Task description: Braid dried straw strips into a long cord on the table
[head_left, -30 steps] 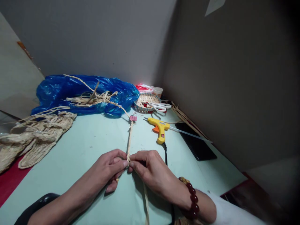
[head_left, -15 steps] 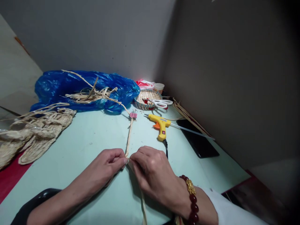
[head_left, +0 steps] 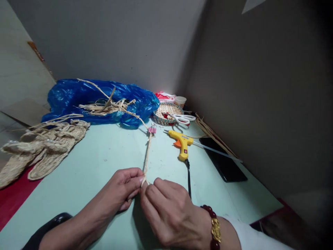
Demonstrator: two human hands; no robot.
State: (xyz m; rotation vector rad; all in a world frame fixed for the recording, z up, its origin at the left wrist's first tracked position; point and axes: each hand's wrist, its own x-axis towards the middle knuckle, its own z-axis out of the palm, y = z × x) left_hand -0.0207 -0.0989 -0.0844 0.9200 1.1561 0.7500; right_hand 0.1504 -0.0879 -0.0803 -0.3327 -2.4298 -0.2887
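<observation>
A pale straw braid (head_left: 147, 152) runs from a pink binder clip (head_left: 152, 130) toward me over the green tabletop. At its near end my left hand (head_left: 125, 187) pinches the braid between thumb and forefinger. Close beside it, my right hand (head_left: 169, 210) has its fingers closed on a loose straw strand, with the back of the hand toward me. A small loop of strand (head_left: 145, 181) shows between the two hands. The right fingertips are partly hidden.
Woven straw slippers (head_left: 49, 156) lie at left. Behind them a blue plastic bag (head_left: 65, 92) holds loose straw. A basket (head_left: 161, 110) with white-handled scissors (head_left: 183, 119) stands at the back. Right of the braid are a yellow glue gun (head_left: 184, 142) and a black phone-like slab (head_left: 226, 166).
My right hand has moved down and turned its back toward me, drawing a strand. The left hand keeps its pinch on the braid. The whole view has shifted slightly.
</observation>
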